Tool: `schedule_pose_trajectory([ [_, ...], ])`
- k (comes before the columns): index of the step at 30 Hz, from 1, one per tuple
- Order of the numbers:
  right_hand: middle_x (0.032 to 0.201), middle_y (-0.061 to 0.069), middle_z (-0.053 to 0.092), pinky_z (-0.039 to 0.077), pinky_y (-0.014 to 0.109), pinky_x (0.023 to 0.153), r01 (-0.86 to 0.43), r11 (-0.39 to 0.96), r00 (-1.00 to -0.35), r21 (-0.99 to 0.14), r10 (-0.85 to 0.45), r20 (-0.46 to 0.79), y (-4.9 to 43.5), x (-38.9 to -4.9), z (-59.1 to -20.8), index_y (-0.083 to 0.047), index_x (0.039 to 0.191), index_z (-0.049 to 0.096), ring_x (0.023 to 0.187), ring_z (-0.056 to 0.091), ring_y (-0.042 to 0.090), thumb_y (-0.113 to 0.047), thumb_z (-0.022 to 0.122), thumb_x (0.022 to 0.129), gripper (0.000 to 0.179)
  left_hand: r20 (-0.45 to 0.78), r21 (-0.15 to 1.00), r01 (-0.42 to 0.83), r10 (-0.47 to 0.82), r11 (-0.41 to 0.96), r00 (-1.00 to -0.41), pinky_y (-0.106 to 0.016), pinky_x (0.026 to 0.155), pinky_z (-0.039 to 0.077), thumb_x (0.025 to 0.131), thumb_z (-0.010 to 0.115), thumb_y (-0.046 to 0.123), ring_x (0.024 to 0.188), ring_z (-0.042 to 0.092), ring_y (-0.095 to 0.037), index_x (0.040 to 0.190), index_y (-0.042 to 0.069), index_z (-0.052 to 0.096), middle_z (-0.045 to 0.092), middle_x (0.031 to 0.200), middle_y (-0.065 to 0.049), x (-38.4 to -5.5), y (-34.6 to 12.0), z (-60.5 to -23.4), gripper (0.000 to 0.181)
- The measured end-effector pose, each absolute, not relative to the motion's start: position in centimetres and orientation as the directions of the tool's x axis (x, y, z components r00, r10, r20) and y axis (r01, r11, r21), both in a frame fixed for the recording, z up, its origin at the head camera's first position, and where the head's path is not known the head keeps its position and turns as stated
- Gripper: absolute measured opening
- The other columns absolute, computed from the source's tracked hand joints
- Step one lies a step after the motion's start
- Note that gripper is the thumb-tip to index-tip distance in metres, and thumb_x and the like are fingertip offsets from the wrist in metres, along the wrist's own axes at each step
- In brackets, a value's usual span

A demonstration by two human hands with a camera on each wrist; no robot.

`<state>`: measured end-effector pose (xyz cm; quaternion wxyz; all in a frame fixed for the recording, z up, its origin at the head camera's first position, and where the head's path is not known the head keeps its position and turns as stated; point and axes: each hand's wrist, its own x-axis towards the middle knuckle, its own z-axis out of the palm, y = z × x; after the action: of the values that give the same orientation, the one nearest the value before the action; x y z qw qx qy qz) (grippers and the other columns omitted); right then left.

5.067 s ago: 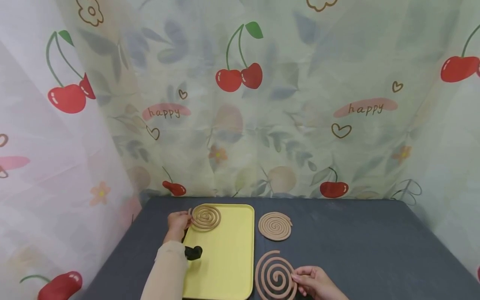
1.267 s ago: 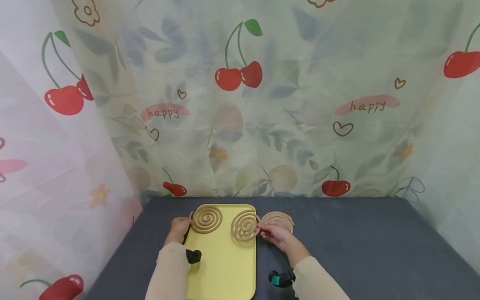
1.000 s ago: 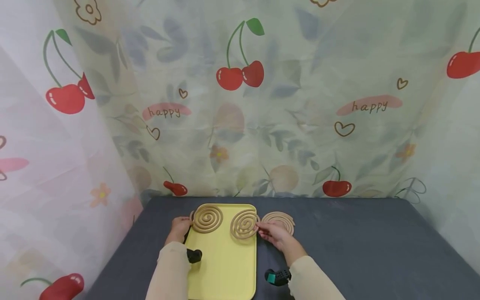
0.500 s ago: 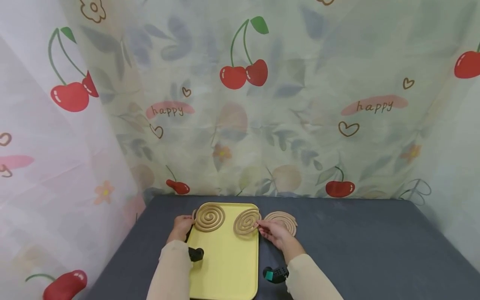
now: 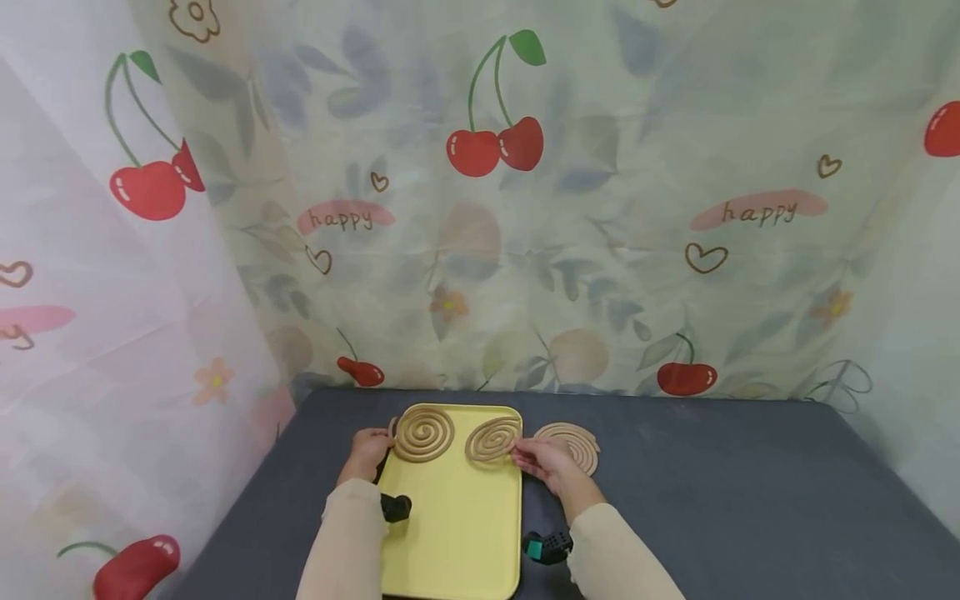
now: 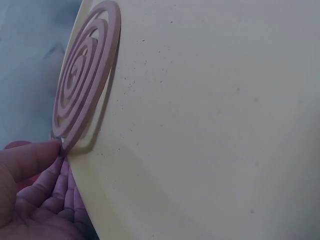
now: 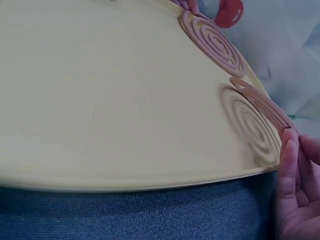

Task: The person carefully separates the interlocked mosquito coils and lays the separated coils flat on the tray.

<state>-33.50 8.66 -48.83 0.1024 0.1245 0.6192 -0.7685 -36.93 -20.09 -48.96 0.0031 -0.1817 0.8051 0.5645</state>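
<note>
My left hand (image 5: 367,454) pinches the outer edge of a brown mosquito coil (image 6: 114,30) at the far left corner of the yellow tray (image 5: 450,525). In the left wrist view thumb and fingers meet at the coil's end, and its face tilts over the tray rim. Over the far right corner, my right hand (image 5: 551,467) holds a second mosquito coil (image 7: 270,107) by its edge. That coil is tilted, raised above the tray, with its spiral shadow below in the right wrist view. A third coil (image 5: 581,442) lies on the table, partly behind the right hand.
A dark cloth covers the table (image 5: 712,500), which stretches to the right of the tray. Black wrist cameras (image 5: 547,547) hang under both forearms, the left one over the tray. A cherry-print curtain (image 5: 600,208) stands behind and at both sides.
The right hand has carried its coil from beside the tray's near right up over its far right corner, then tilted it slightly. The left hand keeps its pinch with little movement.
</note>
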Motion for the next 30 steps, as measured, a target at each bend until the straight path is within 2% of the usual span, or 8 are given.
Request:
schedule_pose_trajectory([
  [5,0.063,0.001,0.067,0.053,0.017,0.056,0.316,-0.187,-0.945,-0.930,0.028,-0.326,8.33,-33.39,-48.63,0.013,0.103,0.063,0.057,0.064,0.006,0.001,0.058,0.087,0.021,-0.210,0.902,-0.297,-0.285,0.312,-0.936,-0.051,0.105,0.034,0.092,0.047,0.002,0.123,0.041,-0.043,0.121,-0.012,0.051,0.045,0.129,-0.031,-36.97,-20.03,-48.85,0.032],
  [17,0.066,0.001,0.066,0.055,0.019,0.062,0.295,-0.203,-0.949,-0.934,0.050,-0.311,8.23,-33.42,-48.63,0.016,0.113,0.056,0.062,0.064,0.006,0.004,0.056,0.087,0.029,-0.195,0.906,-0.285,-0.289,0.314,-0.937,-0.051,0.104,0.035,0.090,0.047,0.000,0.121,0.043,-0.043,0.118,-0.013,0.053,0.047,0.127,-0.032,-37.16,-20.19,-49.26,0.031],
  [30,0.068,0.002,0.067,0.055,0.022,0.065,0.286,-0.184,-0.951,-0.940,0.067,-0.302,8.27,-33.66,-48.49,0.015,0.113,0.058,0.063,0.064,0.007,0.003,0.058,0.087,0.029,-0.201,0.902,-0.292,-0.288,0.318,-0.936,-0.051,0.104,0.035,0.092,0.047,0.003,0.122,0.043,-0.043,0.119,-0.012,0.053,0.047,0.128,-0.031,-37.28,-20.03,-49.25,0.032],
])
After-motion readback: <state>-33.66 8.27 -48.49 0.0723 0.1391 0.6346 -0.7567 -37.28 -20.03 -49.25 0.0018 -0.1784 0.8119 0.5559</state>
